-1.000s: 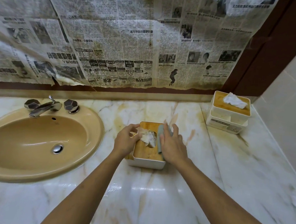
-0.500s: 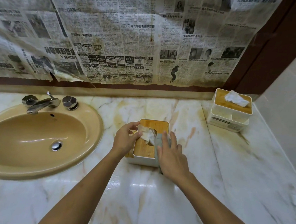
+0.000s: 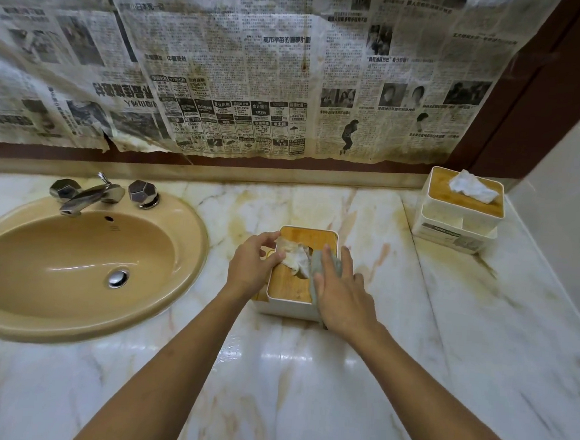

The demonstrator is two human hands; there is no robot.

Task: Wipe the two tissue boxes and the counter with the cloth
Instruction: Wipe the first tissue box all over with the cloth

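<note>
A white tissue box with a wooden lid (image 3: 289, 285) stands on the marble counter (image 3: 463, 328), just right of the sink. My left hand (image 3: 252, 264) pinches the white tissue (image 3: 294, 258) sticking out of its slot and holds it to the left. My right hand (image 3: 340, 292) presses a grey cloth (image 3: 319, 262) flat on the right part of the lid; most of the cloth is hidden under my palm. A second white tissue box with a wooden lid (image 3: 460, 214) sits in the back right corner, a tissue poking out.
A tan oval sink (image 3: 72, 263) with a chrome faucet (image 3: 88, 195) fills the left side. Stained newspaper (image 3: 240, 72) covers the wall behind the counter. A tiled side wall (image 3: 565, 191) bounds the counter on the right.
My right hand with the cloth slid back toward me along the right side of the lid, then forward again a little. My left hand kept hold of the tissue.
</note>
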